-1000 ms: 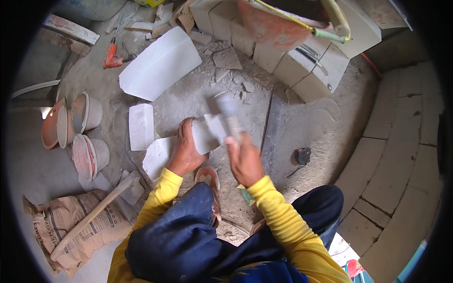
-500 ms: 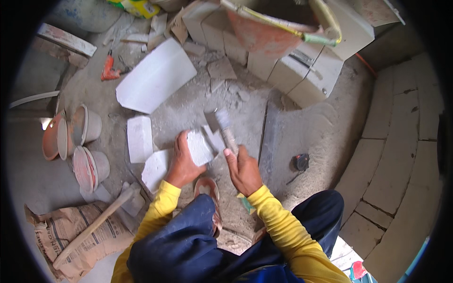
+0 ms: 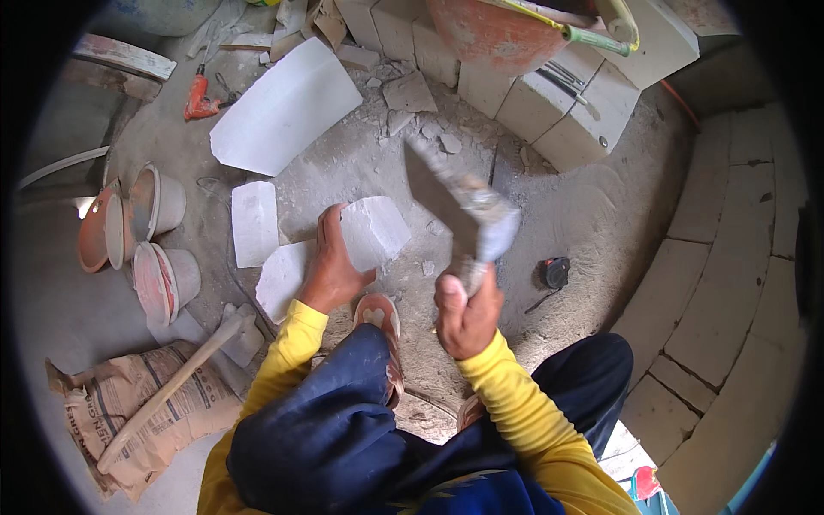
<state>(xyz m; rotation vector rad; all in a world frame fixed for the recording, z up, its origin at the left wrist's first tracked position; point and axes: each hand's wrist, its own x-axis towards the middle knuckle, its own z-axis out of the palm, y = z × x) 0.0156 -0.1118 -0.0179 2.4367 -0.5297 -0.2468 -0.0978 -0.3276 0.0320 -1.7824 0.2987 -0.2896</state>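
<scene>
White and rough-faced, the block (image 3: 375, 232) is gripped by the left hand (image 3: 333, 270), the right hand (image 3: 469, 316) clutching a blurred hatchet (image 3: 470, 206).

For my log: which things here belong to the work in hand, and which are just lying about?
In use:
- white block piece, gripped by the left hand
- bladed tool, blurred, in the right hand

Apparently lying about:
- orange drill
- tape measure
- paper sack

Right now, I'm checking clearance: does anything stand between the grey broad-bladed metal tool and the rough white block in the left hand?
Nothing visible does: dusty grey floor shows between the tool and the block.
</scene>
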